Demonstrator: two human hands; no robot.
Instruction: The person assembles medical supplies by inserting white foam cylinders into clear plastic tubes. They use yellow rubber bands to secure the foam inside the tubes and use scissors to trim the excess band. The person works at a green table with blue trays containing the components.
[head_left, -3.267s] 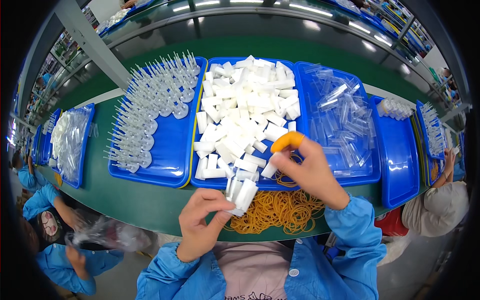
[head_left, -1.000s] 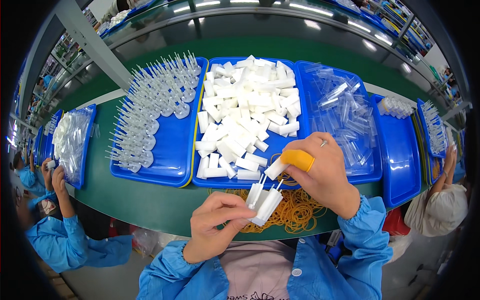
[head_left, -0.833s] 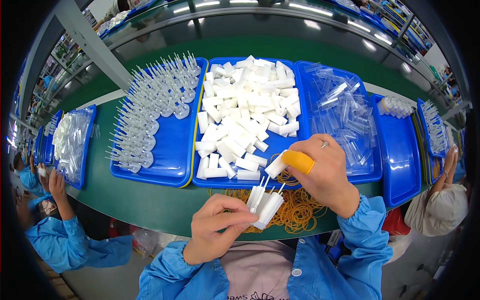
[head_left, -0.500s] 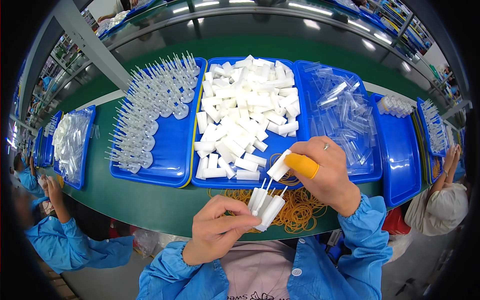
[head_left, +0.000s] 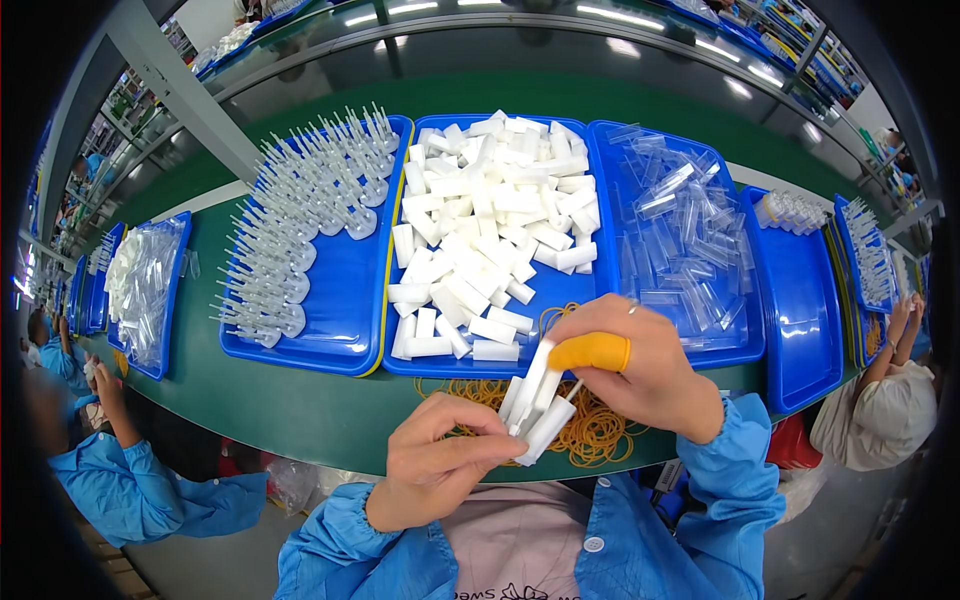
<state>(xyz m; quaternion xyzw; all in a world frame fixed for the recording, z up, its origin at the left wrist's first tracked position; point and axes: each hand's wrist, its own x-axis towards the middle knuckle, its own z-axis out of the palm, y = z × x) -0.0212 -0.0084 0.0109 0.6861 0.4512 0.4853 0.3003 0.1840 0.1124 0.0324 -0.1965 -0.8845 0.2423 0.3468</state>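
My left hand (head_left: 437, 458) is closed in a pinch on the base of a small pronged holder, of which a thin white prong (head_left: 574, 391) shows. White tubes (head_left: 547, 432) sit over some of its other prongs. The base itself is mostly hidden by my fingertips. Closed too, my right hand (head_left: 640, 365), with an orange cot on one finger, grips the upper end of another white tube (head_left: 545, 372). That tube stands among the ones on the holder, its lower end down between them.
Blue trays hold clear pronged holders (head_left: 310, 215) at left, heaped white tubes (head_left: 485, 210) in the middle and clear plastic sleeves (head_left: 690, 230) at right. Yellow rubber bands (head_left: 600, 432) lie beneath my hands. Another blue tray (head_left: 800, 310) stands farther right. Co-workers sit at both sides.
My right hand has moved down and slightly left, bringing its white tube from above the prong tips down over the holder. My left hand stays nearly in place.
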